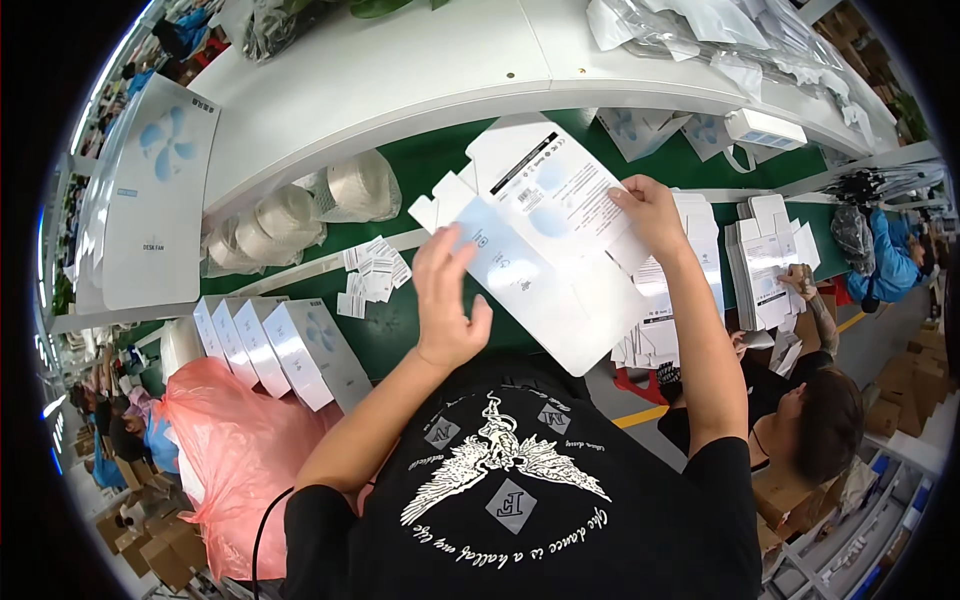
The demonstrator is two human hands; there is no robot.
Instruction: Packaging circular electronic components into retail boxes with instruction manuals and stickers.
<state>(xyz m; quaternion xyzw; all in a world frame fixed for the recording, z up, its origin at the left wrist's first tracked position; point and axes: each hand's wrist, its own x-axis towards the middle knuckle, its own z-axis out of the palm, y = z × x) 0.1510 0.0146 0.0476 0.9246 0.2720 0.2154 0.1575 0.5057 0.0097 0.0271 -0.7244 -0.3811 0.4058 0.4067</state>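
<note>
An unfolded white carton [520, 265] with pale blue fan prints is held up at a tilt over the green bench. My right hand [650, 215] grips its right edge between thumb and fingers. At the carton's left side is my left hand [447, 300], fingers apart and slightly smeared by motion; whether the fingertips touch the card is hard to tell. Just left of that hand, small white barcode labels [376, 272] lie in a loose pile. Beyond my right hand, more flat cartons [697, 250] are stacked, partly hidden by my forearm.
Several made-up fan boxes [315, 350] stand at the left beside a pink plastic bag [235, 440]. Bagged white rolls [280, 220] sit under the white shelf [370, 70]. To the right, a co-worker [815, 410] has a hand on another carton stack [765, 265].
</note>
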